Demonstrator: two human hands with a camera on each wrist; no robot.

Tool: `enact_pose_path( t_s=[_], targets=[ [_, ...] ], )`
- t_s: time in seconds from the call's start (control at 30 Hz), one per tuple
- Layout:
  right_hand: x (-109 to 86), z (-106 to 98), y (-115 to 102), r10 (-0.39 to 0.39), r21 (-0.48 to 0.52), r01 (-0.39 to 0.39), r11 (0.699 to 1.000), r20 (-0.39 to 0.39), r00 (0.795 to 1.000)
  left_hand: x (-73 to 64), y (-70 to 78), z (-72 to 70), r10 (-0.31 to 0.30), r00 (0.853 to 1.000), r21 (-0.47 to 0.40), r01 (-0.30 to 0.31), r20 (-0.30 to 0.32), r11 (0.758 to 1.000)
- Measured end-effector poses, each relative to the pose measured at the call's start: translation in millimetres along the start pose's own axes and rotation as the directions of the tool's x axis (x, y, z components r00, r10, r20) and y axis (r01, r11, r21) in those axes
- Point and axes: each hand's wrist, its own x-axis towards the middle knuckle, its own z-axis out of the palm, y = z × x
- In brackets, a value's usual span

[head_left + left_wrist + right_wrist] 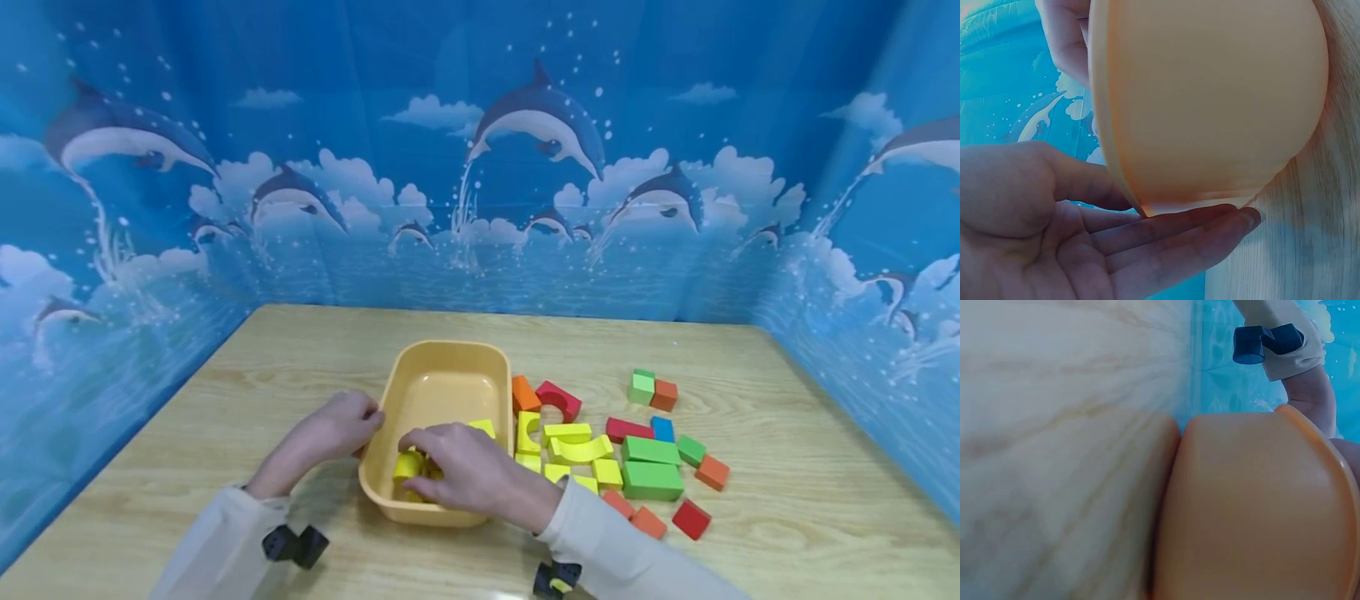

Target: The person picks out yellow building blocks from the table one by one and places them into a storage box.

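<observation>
— Where to look first?
— At the tan tub (450, 385), on the table (315, 342), left of the loose blocks.
— And the left hand (339, 429)?
— At the tub's left side, pinching its rim, with thumb at the edge and fingers stretched nearly straight along the outer wall.
— And the right hand (472, 468)?
— Down inside the tub, bent over a yellow block (406, 467), holding it between thumb and forefinger. Mostly hidden in the right wrist view.
— Anything more in there?
— Yes, another yellow piece (483, 427) near the right wall.
— And outside?
— Just right of the tub, more yellow shapes, including a yellow arch (522, 435). Behind it, an orange block (525, 394) and a red arch (564, 397). Farther right, two long green blocks (652, 482), with a blue block (663, 429) behind. Nearer the front, a red cube (692, 519).
— At the back?
— A dolphin curtain (420, 275).
</observation>
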Motion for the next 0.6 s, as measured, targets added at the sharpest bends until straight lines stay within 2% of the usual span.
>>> enact_pose_path(
  t_s=[0.3,0.43,0.6],
  targets=[
    [-0.2,-1.0,0.3,0.035,0.022,-0.037,0.999,0.063,0.997,-0.1,-0.4,0.3,0.001,1.000,-0.008,-0.001,0.000,1.000],
    [-1.0,-1.8,0.4,0.034,0.000,-0.034,0.999,0.061,0.998,-0.1,-1.1,0.9,0.006,1.000,-0.006,-0.006,0.001,1.000],
    [-3.9,-9.1,4.4,0.021,-0.080,-0.019,0.997,0.021,1.000,0.5,0.3,0.8,0.003,1.000,0.000,-0.003,-0.002,1.000]
  ],
)
